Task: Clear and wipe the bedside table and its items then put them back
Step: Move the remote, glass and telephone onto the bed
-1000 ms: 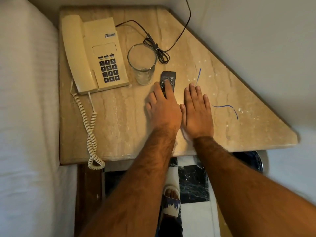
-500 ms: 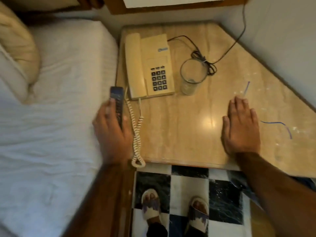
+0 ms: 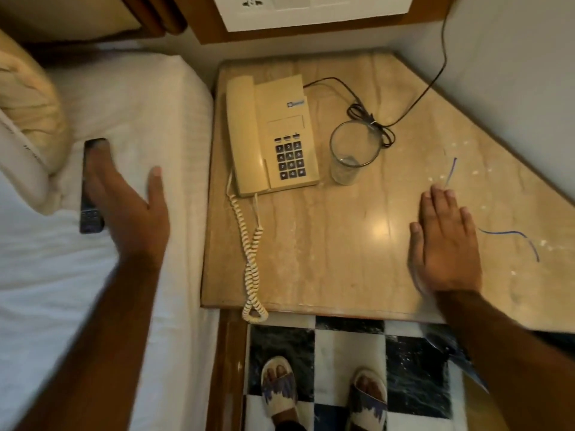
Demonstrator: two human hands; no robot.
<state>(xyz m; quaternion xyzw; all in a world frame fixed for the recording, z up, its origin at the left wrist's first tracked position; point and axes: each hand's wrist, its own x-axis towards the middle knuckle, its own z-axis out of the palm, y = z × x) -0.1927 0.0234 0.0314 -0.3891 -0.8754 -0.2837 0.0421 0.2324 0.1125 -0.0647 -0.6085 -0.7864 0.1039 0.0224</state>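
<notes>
Head view: left hand [image 3: 124, 203] lies splayed over the remote [image 3: 90, 194] on the bed [image 3: 62, 275] (grip unclear), while right hand [image 3: 445, 244] rests flat, gripping nothing, on the bedside table [image 3: 326, 259], bare marble leftward of its fingers.

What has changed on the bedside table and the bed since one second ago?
The left hand carried the remote off the table leftward and now lays it on the bed, fingers opening over it. The right hand stayed flat on the table. The phone, glass and blue threads did not move.
</notes>
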